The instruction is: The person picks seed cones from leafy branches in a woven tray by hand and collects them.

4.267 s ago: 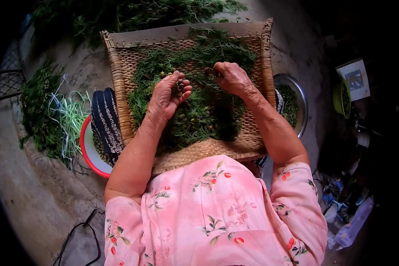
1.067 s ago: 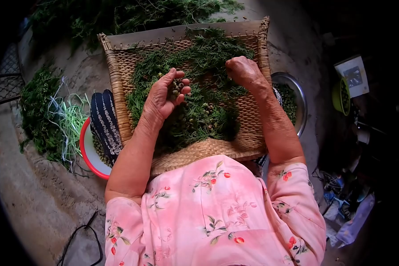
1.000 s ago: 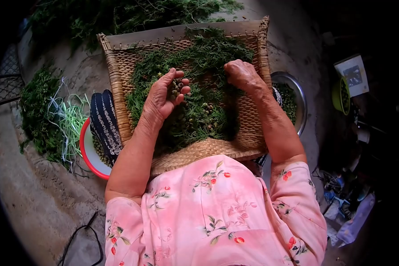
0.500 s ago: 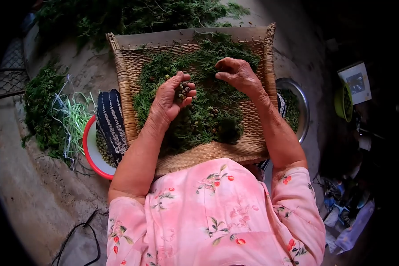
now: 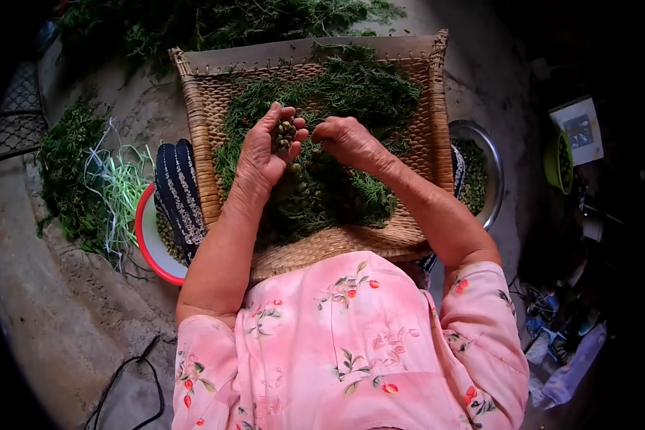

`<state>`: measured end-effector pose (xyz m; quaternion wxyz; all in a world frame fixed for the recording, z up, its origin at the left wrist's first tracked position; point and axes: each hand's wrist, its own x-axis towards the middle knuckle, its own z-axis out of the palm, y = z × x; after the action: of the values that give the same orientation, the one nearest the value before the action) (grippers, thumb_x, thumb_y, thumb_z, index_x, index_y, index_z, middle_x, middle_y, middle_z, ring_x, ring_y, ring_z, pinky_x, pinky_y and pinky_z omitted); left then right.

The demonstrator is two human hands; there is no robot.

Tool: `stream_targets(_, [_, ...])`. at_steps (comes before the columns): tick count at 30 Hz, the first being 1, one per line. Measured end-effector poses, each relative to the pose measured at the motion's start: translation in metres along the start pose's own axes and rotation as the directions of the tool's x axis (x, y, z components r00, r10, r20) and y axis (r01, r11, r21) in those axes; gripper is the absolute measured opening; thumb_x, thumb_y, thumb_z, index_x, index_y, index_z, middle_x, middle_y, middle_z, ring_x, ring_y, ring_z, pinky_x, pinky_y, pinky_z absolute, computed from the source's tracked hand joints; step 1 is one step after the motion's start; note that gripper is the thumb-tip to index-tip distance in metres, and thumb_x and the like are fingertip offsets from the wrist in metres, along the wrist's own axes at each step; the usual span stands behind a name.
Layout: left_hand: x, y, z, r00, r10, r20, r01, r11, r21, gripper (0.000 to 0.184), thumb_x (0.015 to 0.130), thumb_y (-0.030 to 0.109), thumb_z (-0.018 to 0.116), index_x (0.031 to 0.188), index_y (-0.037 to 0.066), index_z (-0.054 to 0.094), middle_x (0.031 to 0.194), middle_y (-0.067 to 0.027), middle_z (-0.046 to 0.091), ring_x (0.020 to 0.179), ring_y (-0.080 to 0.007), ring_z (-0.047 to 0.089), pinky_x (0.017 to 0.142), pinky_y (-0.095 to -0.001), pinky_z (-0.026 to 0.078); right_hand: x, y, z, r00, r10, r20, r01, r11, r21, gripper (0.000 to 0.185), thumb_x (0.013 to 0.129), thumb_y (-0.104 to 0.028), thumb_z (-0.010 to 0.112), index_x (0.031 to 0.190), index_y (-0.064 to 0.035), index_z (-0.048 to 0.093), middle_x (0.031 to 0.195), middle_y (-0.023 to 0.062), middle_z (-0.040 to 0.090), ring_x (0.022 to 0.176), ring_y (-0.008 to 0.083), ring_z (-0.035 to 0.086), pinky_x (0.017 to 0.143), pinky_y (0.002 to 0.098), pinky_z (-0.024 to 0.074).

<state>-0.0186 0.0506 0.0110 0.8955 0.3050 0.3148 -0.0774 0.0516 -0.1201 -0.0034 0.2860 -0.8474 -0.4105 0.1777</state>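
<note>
Left hand (image 5: pixel 263 152) cups several cones (image 5: pixel 284 132) — right hand (image 5: pixel 350 143) beside; one basket (image 5: pixel 438 115).

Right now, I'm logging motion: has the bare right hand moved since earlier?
Yes, the bare right hand moved left, away from the tan woven basket's right rim.

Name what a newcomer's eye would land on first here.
The pink floral shirt fills the lower middle. Above it, a woven basket holds green sprigs, with small round pods cupped in the left grip over them. A red-rimmed bowl stands out at the left.
</note>
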Motion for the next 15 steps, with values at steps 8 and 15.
stream_targets(8, [0.003, 0.002, -0.005, 0.999, 0.024, -0.03, -0.025, 1.0, -0.013, 0.03, 0.087, 0.035, 0.056, 0.096, 0.006, 0.058, 0.083, -0.0081, 0.062, 0.066, -0.0155, 0.063, 0.045, -0.0218, 0.052, 0.002, -0.013, -0.006, 0.985, 0.167, 0.05, -0.159, 0.977, -0.139, 0.018, 0.076, -0.011, 0.057, 0.093, -0.0052, 0.058, 0.093, 0.0151, 0.057, 0.089, 0.0338, 0.057, 0.075, 0.0414, 0.0465])
stream_targets(15, [0.0, 0.001, 0.0, 0.999, -0.003, -0.05, 0.005, 0.999, 0.043, 0.031, 0.088, 0.036, 0.054, 0.096, 0.006, 0.058, 0.083, -0.0087, 0.062, 0.066, -0.0153, 0.063, 0.049, -0.0218, 0.054, 0.009, -0.021, -0.023, 0.96, 0.088, -0.266, -0.014, 0.964, 0.267, 0.017, 0.075, -0.002, 0.06, 0.092, -0.002, 0.059, 0.087, 0.0114, 0.06, 0.079, 0.0222, 0.061, 0.068, 0.0313, 0.0501])
